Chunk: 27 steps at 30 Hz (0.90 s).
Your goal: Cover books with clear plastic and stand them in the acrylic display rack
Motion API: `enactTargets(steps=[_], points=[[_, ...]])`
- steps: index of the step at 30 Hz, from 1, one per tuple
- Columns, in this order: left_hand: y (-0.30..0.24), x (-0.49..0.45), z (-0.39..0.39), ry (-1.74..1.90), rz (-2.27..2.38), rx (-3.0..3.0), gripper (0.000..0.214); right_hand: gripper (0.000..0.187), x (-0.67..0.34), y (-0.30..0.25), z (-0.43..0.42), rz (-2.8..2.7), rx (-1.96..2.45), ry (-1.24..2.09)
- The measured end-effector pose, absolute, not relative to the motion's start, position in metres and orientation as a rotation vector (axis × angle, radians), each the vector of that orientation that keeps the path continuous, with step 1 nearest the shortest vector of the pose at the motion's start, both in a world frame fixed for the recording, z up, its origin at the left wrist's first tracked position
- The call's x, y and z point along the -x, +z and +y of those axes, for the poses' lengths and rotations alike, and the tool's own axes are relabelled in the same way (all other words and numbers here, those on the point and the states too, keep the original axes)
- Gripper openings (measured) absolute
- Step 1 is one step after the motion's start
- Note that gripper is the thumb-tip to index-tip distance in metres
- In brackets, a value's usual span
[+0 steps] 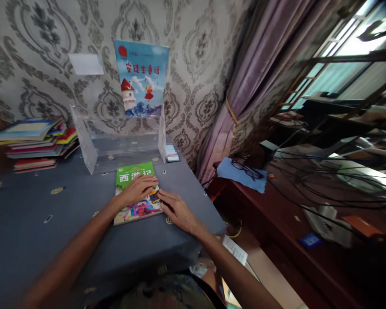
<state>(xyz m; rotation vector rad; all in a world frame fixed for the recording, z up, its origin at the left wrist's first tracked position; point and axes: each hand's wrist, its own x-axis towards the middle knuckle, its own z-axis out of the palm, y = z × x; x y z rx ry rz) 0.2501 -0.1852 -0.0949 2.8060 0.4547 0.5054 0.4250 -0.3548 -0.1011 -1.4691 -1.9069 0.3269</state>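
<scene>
A closed children's book with a green top and a colourful picture lies flat on the grey tablecloth. My left hand rests across its cover, fingers stretched out together and palm down, covering part of the title and picture. Along the book's right edge, my right hand touches the cover with its fingertips, fingers extended and thumb apart. Behind the book stands a clear acrylic rack. A blue picture book is upright at the rack's upper right.
At the left is a stack of books. A blurred small item sits right of the rack. Beyond the table's right edge, a dark red desk carries eyeglasses on a blue cloth and tangled cables. A purple curtain hangs behind.
</scene>
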Motion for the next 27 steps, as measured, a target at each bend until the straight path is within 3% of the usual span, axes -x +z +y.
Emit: enactTargets(steps=[27], points=[[-0.083, -0.223, -0.239, 0.42, 0.289, -2.823, 0.039, 0.037, -0.421, -0.106, -0.383, -1.915, 1.428, 0.278]])
